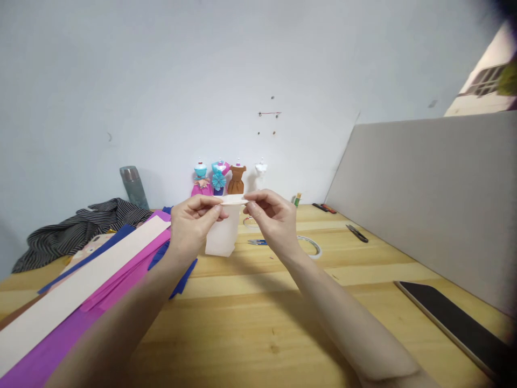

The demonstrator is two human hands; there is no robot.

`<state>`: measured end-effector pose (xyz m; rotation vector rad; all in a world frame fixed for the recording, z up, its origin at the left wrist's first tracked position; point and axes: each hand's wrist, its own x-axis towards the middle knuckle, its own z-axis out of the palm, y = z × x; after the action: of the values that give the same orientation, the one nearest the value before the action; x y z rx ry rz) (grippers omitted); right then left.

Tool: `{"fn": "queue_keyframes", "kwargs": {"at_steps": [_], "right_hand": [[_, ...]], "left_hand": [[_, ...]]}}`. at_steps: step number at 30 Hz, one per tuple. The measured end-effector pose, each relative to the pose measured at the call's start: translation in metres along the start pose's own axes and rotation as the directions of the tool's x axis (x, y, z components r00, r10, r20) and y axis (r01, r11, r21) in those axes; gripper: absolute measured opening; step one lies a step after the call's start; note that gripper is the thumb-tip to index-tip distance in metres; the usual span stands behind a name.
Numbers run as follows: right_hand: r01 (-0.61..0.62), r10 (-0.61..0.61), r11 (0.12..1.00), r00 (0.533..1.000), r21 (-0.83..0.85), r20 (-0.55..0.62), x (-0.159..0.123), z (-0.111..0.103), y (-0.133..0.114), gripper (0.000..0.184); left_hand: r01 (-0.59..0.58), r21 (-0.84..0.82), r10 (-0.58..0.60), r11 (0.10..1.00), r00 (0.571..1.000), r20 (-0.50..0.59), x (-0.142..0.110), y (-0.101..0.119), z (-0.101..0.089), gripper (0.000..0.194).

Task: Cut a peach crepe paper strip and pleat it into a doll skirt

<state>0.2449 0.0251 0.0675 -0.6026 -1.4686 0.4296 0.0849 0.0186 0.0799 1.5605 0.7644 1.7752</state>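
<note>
Here we are, both hands up over the middle of the table [283, 323]: the left hand [189, 221] pinches the white paper [221, 234] at its top left, the right hand [274, 221] pinches its top right, and the sheet hangs down between. Snips [257, 242] lie just beyond, little dressed mannequins [237, 180] stand at the far side, and a phone [452, 323] lies near right.

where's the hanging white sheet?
Head view, just left of centre: the white sheet hangs from the left hand and right hand, in front of the small brown dress.
</note>
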Motion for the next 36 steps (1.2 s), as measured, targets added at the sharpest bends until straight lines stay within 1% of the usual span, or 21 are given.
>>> {"fn": "queue_keyframes", "kwargs": {"at_steps": [6,10,15,22,27,32,36], "right_hand": [[0.005,-0.004,1.0,0.999,-0.006,0.046,-0.001,0.001,-0.001,0.019],[-0.04,0.039,0.999,0.996,0.003,0.079,0.0,0.002,-0.003,0.018],[-0.084,0.077,0.994,0.992,0.066,0.103,0.001,0.003,-0.005,0.017],[-0.165,0.143,0.974,0.979,0.155,0.146,-0.002,0.006,-0.011,0.023],[-0.194,0.168,0.964,0.974,0.182,0.15,-0.003,0.006,-0.013,0.022],[-0.197,0.175,0.965,0.975,0.173,0.135,-0.002,0.004,-0.015,0.023],[-0.187,0.166,0.968,0.977,0.166,0.131,-0.001,0.002,-0.017,0.022]], "left_hand": [[0.014,0.0,-0.014,1.0,1.0,-0.001,-0.002,0.002,0.002,0.012],[0.011,0.007,-0.011,1.0,1.0,-0.002,-0.003,0.004,0.004,0.011],[-0.038,0.032,0.037,0.999,0.999,0.028,-0.006,0.005,0.004,0.008],[-0.117,0.077,0.109,0.99,0.989,0.097,-0.007,0.002,0.003,0.003],[-0.148,0.105,0.135,0.983,0.984,0.119,-0.007,0.001,0.002,0.002],[-0.086,0.076,0.079,0.993,0.993,0.093,-0.008,0.006,0.004,0.002],[-0.029,0.069,0.024,0.997,0.997,0.068,-0.005,0.007,0.002,0.006]]}}
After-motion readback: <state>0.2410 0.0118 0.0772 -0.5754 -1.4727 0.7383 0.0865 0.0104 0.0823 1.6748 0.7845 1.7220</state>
